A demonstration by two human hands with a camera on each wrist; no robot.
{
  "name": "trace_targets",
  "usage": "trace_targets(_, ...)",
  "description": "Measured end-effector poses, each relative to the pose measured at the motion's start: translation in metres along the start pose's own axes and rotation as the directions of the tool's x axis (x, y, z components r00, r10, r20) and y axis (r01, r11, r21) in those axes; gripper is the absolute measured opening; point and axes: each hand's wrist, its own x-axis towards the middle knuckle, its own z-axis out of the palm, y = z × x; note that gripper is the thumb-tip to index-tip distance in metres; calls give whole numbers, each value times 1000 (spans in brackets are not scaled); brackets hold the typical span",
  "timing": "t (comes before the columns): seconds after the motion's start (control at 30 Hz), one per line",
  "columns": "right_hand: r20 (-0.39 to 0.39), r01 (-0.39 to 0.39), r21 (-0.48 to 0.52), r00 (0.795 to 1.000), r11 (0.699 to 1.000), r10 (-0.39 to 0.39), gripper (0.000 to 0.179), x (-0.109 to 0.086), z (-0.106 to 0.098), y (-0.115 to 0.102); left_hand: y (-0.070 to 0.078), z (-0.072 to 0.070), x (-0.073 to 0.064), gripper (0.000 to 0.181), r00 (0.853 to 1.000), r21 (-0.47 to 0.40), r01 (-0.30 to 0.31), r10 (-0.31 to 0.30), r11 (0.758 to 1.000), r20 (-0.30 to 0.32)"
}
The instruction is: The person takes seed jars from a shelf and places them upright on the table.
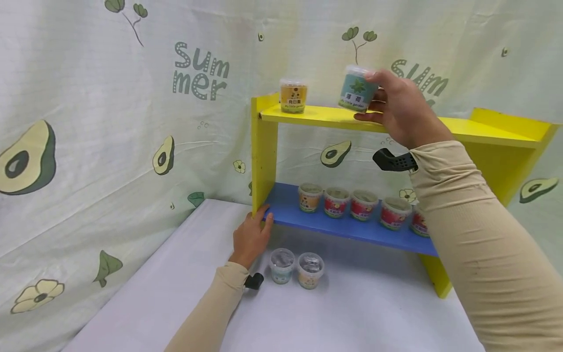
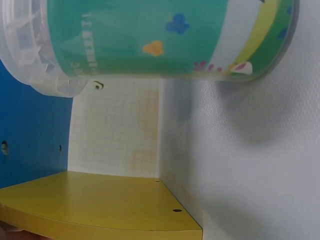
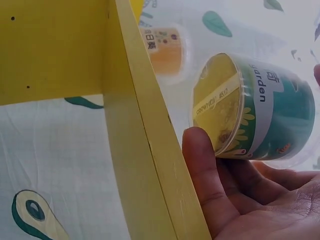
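Above the top board [image 1: 323, 114], nearer its left end, my right hand [image 1: 402, 110] has the teal cup [image 1: 357, 90] pinched and lifted, thumb up by its clear lid and a fingertip down by its base, so the grip is spread only as far as the cup itself needs. The cup tilts a little, and its base shows in the right wrist view, apart from the yellow edge. To its left, well clear of my fingers, the yellow cup [image 1: 293, 99] stands upright on that same board

Down at the lower front corner, my left hand [image 1: 249, 239] touches the left post [image 1: 264, 156] where it meets the blue shelf [image 1: 283, 198]; how far its fingers curl round there I cannot tell. On the blue shelf stand an orange cup [image 1: 310, 199] and, in a row to its right, four red cups [image 1: 336, 204], the last partly hidden behind my right sleeve [image 1: 484, 234]

Below, on the white table [image 1: 352, 308], a blue cup [image 1: 282, 266] stands near my left wrist, with a peach cup [image 1: 310, 274] just beside it. Behind everything hangs an avocado-print cloth [image 1: 211, 127]
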Motion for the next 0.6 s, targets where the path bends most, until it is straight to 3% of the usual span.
trace_targets(0.43, 3, 6, 22, 1000, 1000, -6, 53, -13, -13, -1, -1, -1, -1, 50, 1000, 1, -6, 6, 1000, -13)
trace_targets(0.6, 60, 71, 41, 995, 997, -74, 49, -23, -17, 2, -1, -1, -1, 50, 1000, 5, 2, -2, 1000, -4)
